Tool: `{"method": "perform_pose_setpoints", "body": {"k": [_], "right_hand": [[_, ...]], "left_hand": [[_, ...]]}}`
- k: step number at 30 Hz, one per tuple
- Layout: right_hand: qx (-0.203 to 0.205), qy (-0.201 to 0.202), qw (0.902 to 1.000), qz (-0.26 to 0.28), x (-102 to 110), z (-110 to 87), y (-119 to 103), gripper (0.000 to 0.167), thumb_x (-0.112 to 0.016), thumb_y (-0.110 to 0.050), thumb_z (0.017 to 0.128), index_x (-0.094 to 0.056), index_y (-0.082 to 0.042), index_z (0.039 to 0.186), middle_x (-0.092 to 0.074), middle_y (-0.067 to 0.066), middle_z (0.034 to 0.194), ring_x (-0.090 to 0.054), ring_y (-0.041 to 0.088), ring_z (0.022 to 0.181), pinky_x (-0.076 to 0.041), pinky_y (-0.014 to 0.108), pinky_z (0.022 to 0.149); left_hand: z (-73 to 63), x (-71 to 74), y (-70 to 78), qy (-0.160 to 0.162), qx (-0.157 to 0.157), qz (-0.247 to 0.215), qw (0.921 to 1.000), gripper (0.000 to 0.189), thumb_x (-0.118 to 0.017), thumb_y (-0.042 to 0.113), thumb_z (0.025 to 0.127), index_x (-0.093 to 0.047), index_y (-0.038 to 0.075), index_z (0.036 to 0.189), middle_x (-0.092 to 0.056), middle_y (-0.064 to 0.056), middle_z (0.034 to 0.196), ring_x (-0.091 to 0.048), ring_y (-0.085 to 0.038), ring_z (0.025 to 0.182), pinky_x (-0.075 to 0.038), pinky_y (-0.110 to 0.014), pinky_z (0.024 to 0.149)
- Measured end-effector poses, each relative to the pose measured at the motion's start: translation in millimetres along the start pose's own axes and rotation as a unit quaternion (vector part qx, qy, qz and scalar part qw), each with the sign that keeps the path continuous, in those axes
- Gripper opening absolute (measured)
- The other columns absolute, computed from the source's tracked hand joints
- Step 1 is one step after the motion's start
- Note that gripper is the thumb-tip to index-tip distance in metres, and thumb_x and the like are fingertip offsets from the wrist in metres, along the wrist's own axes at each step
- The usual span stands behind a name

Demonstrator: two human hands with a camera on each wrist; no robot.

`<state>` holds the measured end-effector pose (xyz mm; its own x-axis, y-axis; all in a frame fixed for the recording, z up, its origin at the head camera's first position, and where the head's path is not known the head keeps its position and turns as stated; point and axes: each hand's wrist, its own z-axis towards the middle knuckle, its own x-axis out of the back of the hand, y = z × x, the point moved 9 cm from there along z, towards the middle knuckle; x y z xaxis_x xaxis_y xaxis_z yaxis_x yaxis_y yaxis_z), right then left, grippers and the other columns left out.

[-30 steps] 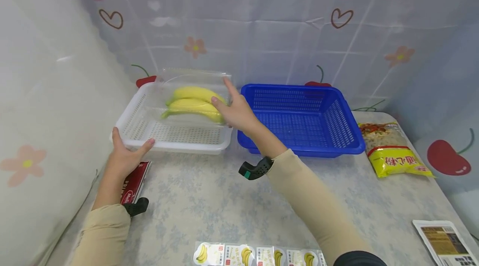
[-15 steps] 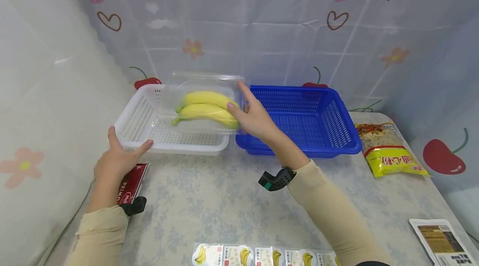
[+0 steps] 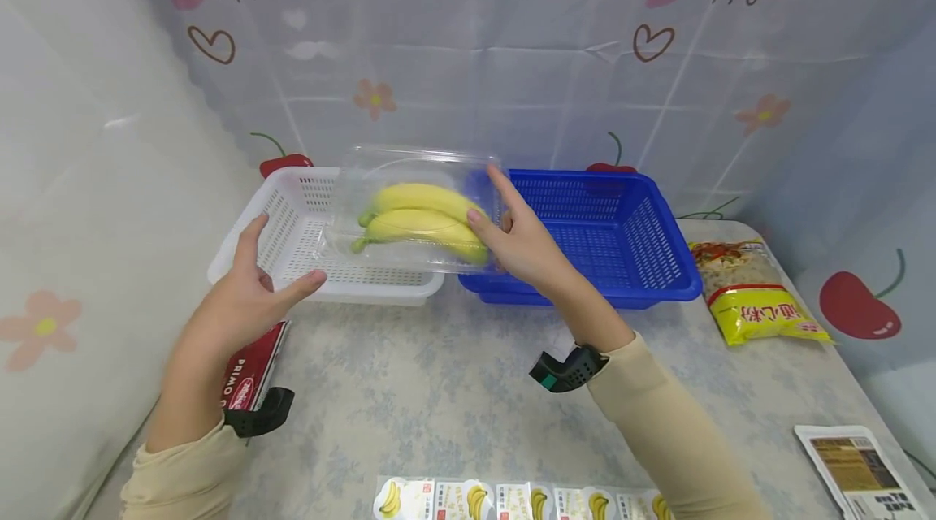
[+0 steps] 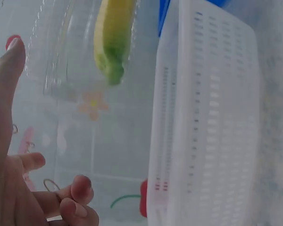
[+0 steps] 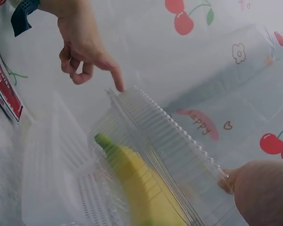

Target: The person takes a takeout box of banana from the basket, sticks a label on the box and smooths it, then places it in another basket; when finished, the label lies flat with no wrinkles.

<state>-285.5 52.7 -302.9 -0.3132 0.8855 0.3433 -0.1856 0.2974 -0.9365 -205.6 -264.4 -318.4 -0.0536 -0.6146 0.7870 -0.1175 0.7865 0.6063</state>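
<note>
My right hand [image 3: 526, 252] grips the right end of a clear plastic clamshell box [image 3: 409, 169], thumb on the near side and index finger along the far edge. Inside lie yellow bananas [image 3: 427, 226] with green stems. The box is held up, overlapping the right part of a white slotted basket [image 3: 366, 292] and the left edge of a blue basket [image 3: 658, 292] in the head view. My left hand [image 3: 230, 313] is in the air by the white basket's front left corner, thumb and index finger spread, holding nothing. In the left wrist view its fingers [image 4: 80, 190] are loosely bent.
A red packet [image 3: 252, 370] lies below my left hand. Right of the blue basket is a yellow food bag [image 3: 764, 309]. A flat white-edged package [image 3: 855, 467] lies front right, and a strip of banana labels [image 3: 468, 500] at the front edge. A printed curtain [image 3: 483, 57] hangs behind.
My right hand has carried the box of bananas rightward from over the white basket. My left hand has let go of the white basket's rim and lifted toward the box.
</note>
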Motion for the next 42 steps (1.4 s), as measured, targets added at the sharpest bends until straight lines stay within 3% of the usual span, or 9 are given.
{"method": "perform_pose_setpoints", "body": {"k": [4,7,10,14,17,20,24,32,42], "right_hand": [[0.002,0.002,1.0000,-0.002,5.7,-7.2,2.7,0.073,-0.057,-0.041,0.100,-0.010,-0.047,0.156,-0.036,0.005,0.066,-0.047,0.030,0.048,-0.047,0.039,0.051],[0.003,0.002,1.0000,-0.006,8.2,-12.4,3.7,0.073,-0.057,-0.042,0.100,-0.009,-0.049,0.155,-0.037,0.006,0.069,-0.047,0.026,0.048,-0.046,0.038,0.049],[0.003,0.001,0.9999,-0.015,9.9,-17.8,4.0,0.073,-0.056,-0.044,0.100,-0.009,-0.050,0.155,-0.037,0.007,0.071,-0.047,0.022,0.048,-0.045,0.035,0.048],[0.002,0.000,0.9996,-0.027,11.4,-24.9,3.5,0.072,-0.055,-0.045,0.100,-0.008,-0.051,0.154,-0.037,0.008,0.073,-0.048,0.023,0.049,-0.045,0.032,0.048],[0.000,-0.002,0.9997,-0.025,12.0,-30.5,1.5,0.072,-0.055,-0.044,0.100,-0.008,-0.052,0.154,-0.037,0.008,0.074,-0.049,0.024,0.051,-0.045,0.032,0.048],[-0.003,-0.001,0.9997,-0.023,13.0,-35.2,0.3,0.073,-0.055,-0.043,0.100,-0.007,-0.050,0.155,-0.038,0.008,0.075,-0.048,0.023,0.052,-0.044,0.031,0.048],[-0.002,0.003,0.9997,-0.026,14.4,-40.2,1.8,0.073,-0.055,-0.046,0.100,-0.007,-0.050,0.155,-0.039,0.009,0.078,-0.049,0.023,0.052,-0.045,0.032,0.048],[-0.004,0.006,0.9997,-0.023,12.9,-49.5,7.4,0.072,-0.057,-0.045,0.099,-0.010,-0.053,0.153,-0.038,0.009,0.080,-0.047,0.022,0.053,-0.047,0.033,0.049],[0.002,0.001,0.9997,-0.025,9.0,-65.4,6.2,0.075,-0.059,-0.047,0.097,-0.010,-0.051,0.154,-0.039,0.010,0.081,-0.045,0.021,0.055,-0.043,0.029,0.048]], "left_hand": [[-1.1,-7.8,30.4,0.010,-0.041,-0.009,0.9991,0.102,-0.058,0.068,0.088,0.018,0.047,0.153,-0.048,-0.022,0.113,-0.053,-0.032,0.086,-0.043,-0.036,0.062],[1.9,-13.8,47.1,0.024,-0.072,-0.013,0.9970,0.096,-0.057,0.067,0.090,0.012,0.049,0.154,-0.045,-0.021,0.128,-0.051,-0.033,0.103,-0.045,-0.040,0.069],[5.9,-18.8,58.5,0.032,-0.093,-0.030,0.9947,0.092,-0.058,0.063,0.092,0.008,0.049,0.155,-0.045,-0.020,0.129,-0.047,-0.033,0.110,-0.044,-0.045,0.076],[8.4,-23.9,68.9,0.025,-0.118,-0.069,0.9904,0.089,-0.059,0.052,0.095,0.006,0.048,0.155,-0.039,-0.021,0.145,-0.045,-0.038,0.117,-0.044,-0.054,0.085],[8.8,-27.7,73.9,0.015,-0.133,-0.093,0.9866,0.088,-0.059,0.046,0.097,0.007,0.048,0.156,-0.034,-0.022,0.150,-0.046,-0.039,0.116,-0.047,-0.054,0.085],[8.8,-32.1,76.7,0.001,-0.145,-0.110,0.9833,0.088,-0.058,0.043,0.098,0.009,0.049,0.155,-0.025,-0.018,0.157,-0.043,-0.043,0.125,-0.047,-0.061,0.089],[7.6,-37.4,80.6,-0.014,-0.162,-0.127,0.9784,0.087,-0.058,0.041,0.099,0.009,0.048,0.155,0.002,0.003,0.168,-0.017,-0.046,0.148,-0.026,-0.077,0.106],[4.4,-44.1,86.2,-0.023,-0.185,-0.128,0.9742,0.089,-0.059,0.040,0.099,0.008,0.041,0.157,0.005,0.010,0.167,-0.001,-0.031,0.155,-0.019,-0.076,0.109],[-10.3,-42.5,85.3,-0.006,-0.185,-0.134,0.9736,0.086,-0.059,0.035,0.099,0.005,0.044,0.156,0.003,0.016,0.165,-0.001,-0.023,0.155,-0.015,-0.073,0.113]]}}
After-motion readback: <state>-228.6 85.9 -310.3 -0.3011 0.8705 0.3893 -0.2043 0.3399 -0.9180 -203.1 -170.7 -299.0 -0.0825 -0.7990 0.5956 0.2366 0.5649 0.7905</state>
